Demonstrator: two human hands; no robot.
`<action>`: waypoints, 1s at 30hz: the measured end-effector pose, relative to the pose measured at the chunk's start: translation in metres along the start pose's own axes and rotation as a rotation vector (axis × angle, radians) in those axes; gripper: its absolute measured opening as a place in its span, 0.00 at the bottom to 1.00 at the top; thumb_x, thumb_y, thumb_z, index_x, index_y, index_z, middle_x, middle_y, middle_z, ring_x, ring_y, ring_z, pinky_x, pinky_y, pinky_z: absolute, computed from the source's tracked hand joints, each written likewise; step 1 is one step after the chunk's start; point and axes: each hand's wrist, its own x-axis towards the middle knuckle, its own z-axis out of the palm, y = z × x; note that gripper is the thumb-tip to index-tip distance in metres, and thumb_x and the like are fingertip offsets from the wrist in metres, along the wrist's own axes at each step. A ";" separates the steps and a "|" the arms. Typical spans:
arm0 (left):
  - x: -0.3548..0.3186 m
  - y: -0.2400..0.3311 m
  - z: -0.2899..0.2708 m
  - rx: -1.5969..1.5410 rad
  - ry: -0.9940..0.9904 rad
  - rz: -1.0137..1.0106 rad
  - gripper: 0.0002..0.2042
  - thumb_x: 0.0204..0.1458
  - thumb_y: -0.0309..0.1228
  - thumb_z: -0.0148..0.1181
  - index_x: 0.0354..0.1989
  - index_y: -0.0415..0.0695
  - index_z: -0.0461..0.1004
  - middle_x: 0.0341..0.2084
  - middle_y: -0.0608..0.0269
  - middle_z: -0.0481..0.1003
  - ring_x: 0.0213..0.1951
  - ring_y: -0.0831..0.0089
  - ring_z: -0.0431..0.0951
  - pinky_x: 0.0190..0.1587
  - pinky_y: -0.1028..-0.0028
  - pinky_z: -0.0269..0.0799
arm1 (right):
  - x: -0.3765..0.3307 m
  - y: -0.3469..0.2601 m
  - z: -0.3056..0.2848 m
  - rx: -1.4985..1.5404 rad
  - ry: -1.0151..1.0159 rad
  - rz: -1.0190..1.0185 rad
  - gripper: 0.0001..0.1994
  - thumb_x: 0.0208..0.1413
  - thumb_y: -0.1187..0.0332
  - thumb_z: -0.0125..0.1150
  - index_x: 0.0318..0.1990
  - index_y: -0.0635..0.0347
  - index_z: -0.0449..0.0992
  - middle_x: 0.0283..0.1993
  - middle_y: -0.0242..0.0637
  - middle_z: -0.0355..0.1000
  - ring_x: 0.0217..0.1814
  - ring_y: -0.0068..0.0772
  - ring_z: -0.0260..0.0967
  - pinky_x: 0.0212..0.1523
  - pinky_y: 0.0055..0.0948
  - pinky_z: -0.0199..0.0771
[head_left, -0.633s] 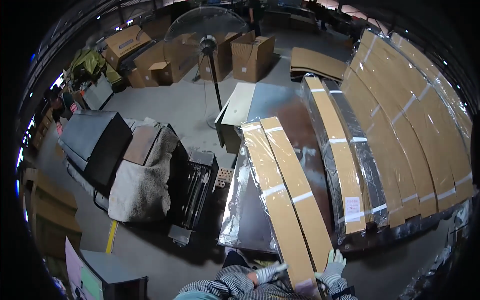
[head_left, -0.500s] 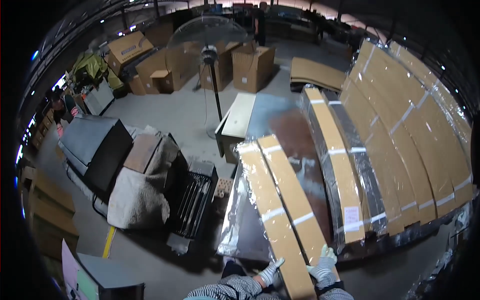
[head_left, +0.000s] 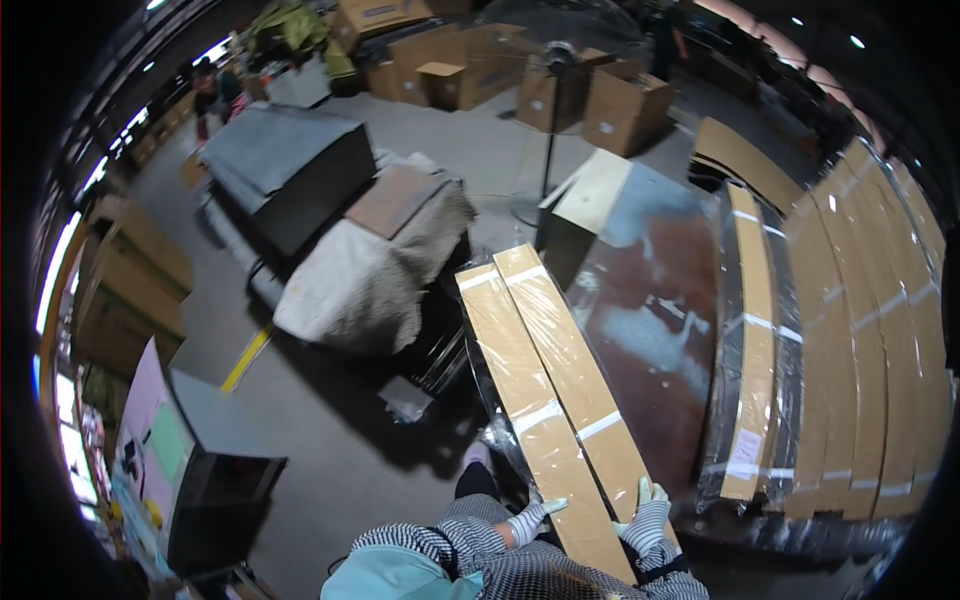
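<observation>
Gripping two long wrapped cartons [head_left: 588, 400] by their outer edges with left hand [head_left: 533, 522] and right hand [head_left: 646, 518], beside the stained table [head_left: 682, 262]. Apparently a carrying step; probably calling next for level support.

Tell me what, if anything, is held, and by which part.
A plastic-wrapped bundle with two long cardboard strips is held by its near end: the left hand at its left edge, the right hand on its right side.

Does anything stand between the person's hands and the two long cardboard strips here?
Nothing visible does: the gloved left hand touches the left strip and the gloved right hand lies on the right strip. Whether clear plastic wrap runs under them cannot be told.
</observation>
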 end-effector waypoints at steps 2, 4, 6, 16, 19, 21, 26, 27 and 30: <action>-0.008 0.003 -0.010 -0.067 0.038 0.067 0.49 0.50 0.39 0.75 0.75 0.60 0.45 0.66 0.61 0.64 0.67 0.61 0.64 0.61 0.49 0.72 | 0.015 -0.018 -0.020 -0.022 -0.006 -0.097 0.63 0.25 0.46 0.83 0.72 0.62 0.55 0.64 0.59 0.54 0.66 0.61 0.53 0.68 0.56 0.52; -0.020 0.015 -0.015 -0.181 0.028 0.059 0.46 0.50 0.40 0.74 0.74 0.59 0.48 0.66 0.61 0.65 0.66 0.61 0.66 0.60 0.50 0.74 | 0.030 -0.038 -0.043 -0.072 0.032 -0.203 0.60 0.25 0.48 0.83 0.71 0.61 0.58 0.63 0.58 0.56 0.65 0.59 0.54 0.67 0.55 0.52; -0.040 0.039 -0.013 -0.223 0.052 0.048 0.43 0.52 0.41 0.73 0.73 0.55 0.52 0.65 0.59 0.66 0.65 0.60 0.69 0.60 0.50 0.75 | 0.047 -0.059 -0.071 0.008 -0.025 -0.270 0.60 0.25 0.48 0.83 0.71 0.61 0.59 0.64 0.58 0.57 0.66 0.59 0.54 0.67 0.54 0.53; -0.014 0.128 -0.040 -0.371 0.133 0.509 0.38 0.52 0.54 0.69 0.66 0.43 0.69 0.65 0.59 0.70 0.66 0.64 0.64 0.69 0.65 0.56 | 0.130 -0.170 -0.098 -0.181 0.296 -0.375 0.62 0.15 0.40 0.84 0.65 0.56 0.63 0.59 0.56 0.64 0.62 0.59 0.61 0.64 0.54 0.60; 0.035 0.128 -0.071 -0.357 0.090 0.469 0.43 0.51 0.59 0.67 0.70 0.44 0.65 0.68 0.57 0.67 0.69 0.64 0.61 0.71 0.65 0.53 | 0.131 -0.200 -0.118 -0.070 0.192 -0.340 0.60 0.15 0.41 0.85 0.63 0.57 0.66 0.56 0.54 0.65 0.61 0.58 0.63 0.63 0.54 0.62; 0.033 0.146 -0.063 -0.356 0.102 0.486 0.44 0.50 0.60 0.66 0.70 0.44 0.64 0.68 0.57 0.67 0.69 0.63 0.61 0.71 0.65 0.54 | 0.139 -0.206 -0.120 -0.075 0.242 -0.370 0.58 0.15 0.42 0.85 0.62 0.59 0.68 0.56 0.54 0.66 0.61 0.58 0.63 0.63 0.53 0.62; 0.059 0.166 -0.083 -0.333 0.098 0.432 0.48 0.49 0.62 0.66 0.71 0.41 0.61 0.68 0.54 0.66 0.69 0.62 0.61 0.70 0.64 0.55 | 0.135 -0.227 -0.139 -0.120 0.224 -0.425 0.47 0.35 0.53 0.77 0.68 0.49 0.64 0.59 0.52 0.67 0.64 0.61 0.64 0.63 0.54 0.67; 0.049 0.176 -0.075 -0.345 0.095 0.357 0.49 0.48 0.62 0.66 0.72 0.41 0.60 0.69 0.53 0.64 0.70 0.61 0.59 0.71 0.64 0.54 | 0.134 -0.230 -0.142 -0.111 0.232 -0.403 0.45 0.36 0.55 0.76 0.68 0.49 0.65 0.59 0.53 0.67 0.63 0.62 0.64 0.63 0.54 0.67; 0.060 0.184 -0.083 -0.299 0.144 0.373 0.50 0.48 0.63 0.66 0.73 0.41 0.58 0.71 0.53 0.61 0.72 0.60 0.55 0.72 0.64 0.51 | 0.135 -0.248 -0.155 -0.086 0.171 -0.379 0.43 0.38 0.58 0.75 0.67 0.50 0.65 0.59 0.53 0.67 0.63 0.62 0.64 0.64 0.53 0.67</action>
